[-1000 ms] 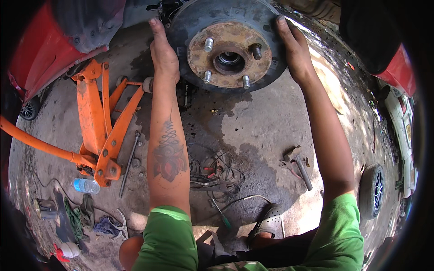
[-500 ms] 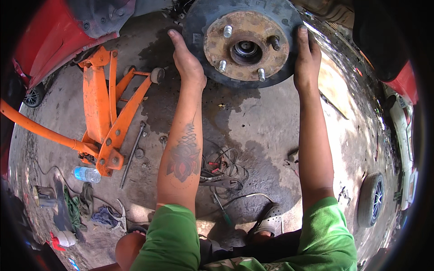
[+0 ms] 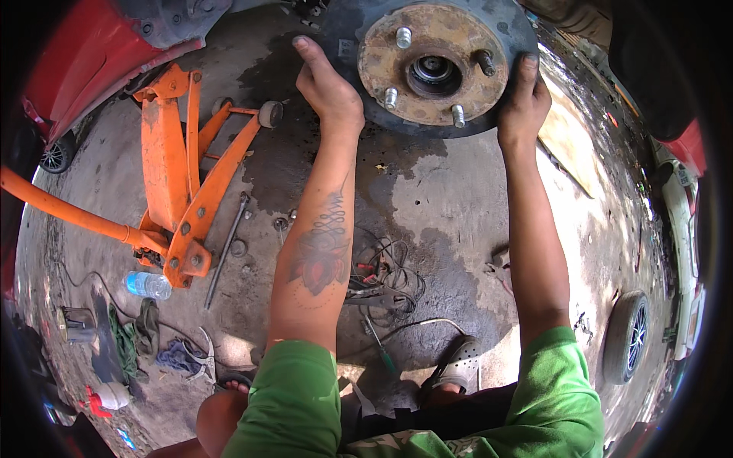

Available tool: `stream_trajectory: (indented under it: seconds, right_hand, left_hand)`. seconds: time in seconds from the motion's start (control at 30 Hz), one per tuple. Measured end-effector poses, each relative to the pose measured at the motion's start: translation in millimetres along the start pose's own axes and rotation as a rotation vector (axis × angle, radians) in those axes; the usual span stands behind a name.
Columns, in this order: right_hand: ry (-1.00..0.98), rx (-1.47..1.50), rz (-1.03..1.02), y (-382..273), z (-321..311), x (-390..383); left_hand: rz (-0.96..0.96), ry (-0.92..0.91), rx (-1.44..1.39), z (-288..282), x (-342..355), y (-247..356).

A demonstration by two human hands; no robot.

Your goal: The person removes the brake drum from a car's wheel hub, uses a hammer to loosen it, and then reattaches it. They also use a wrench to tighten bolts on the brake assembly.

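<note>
A dark brake drum (image 3: 347, 72) with a rusty round hub face (image 3: 382, 72), several wheel studs and a greasy centre bore is at the top of the view, its far edge cut off. On its left rim is my left hand (image 3: 332, 95); the thumb points up, apart from the drum, and the fingers go behind the edge. My right hand (image 3: 523, 107) grips the right rim, thumb along the edge, its other fingers mostly hidden behind.
An orange floor jack (image 3: 164, 168) stands at left, with a long metal bar (image 3: 227, 250) beside it. Cables (image 3: 385, 267) lie on the concrete between my arms. A water bottle (image 3: 149, 285) and rags (image 3: 145, 328) are lower left, a wheel (image 3: 628, 337) lower right. Red bodywork (image 3: 84, 61) overhangs upper left.
The brake drum has shifted slightly right and up in the view, both hands staying on it. My right thumb sits lower along the rim. The whole view has shifted a little.
</note>
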State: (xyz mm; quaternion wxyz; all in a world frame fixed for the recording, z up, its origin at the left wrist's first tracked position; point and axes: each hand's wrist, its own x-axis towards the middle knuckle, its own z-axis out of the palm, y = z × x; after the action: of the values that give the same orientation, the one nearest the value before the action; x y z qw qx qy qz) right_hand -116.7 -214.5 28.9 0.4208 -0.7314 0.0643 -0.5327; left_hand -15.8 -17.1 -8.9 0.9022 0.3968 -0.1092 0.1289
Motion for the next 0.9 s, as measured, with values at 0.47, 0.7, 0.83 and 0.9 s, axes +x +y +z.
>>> stream_trajectory:
  seconds: [0.47,0.7,0.83,0.9]
  right_hand:
    - [-0.48,-0.323,-0.226,-116.9,29.0,99.1]
    - [-0.53,-0.187,-0.101,-102.5,35.5,59.3]
    - [-0.555,-0.333,-0.249,-96.6,45.6,62.6]
    - [-0.556,-0.37,-0.287,-96.8,49.4,67.4]
  left_hand:
    - [-0.025,0.138,-0.108,-9.7,-5.4,-21.3]
    - [0.054,-0.058,0.146,-38.3,-21.7,-35.1]
    - [0.076,-0.247,0.148,-45.1,-23.6,-34.2]
    - [0.031,-0.24,0.125,-44.5,-26.3,-32.5]
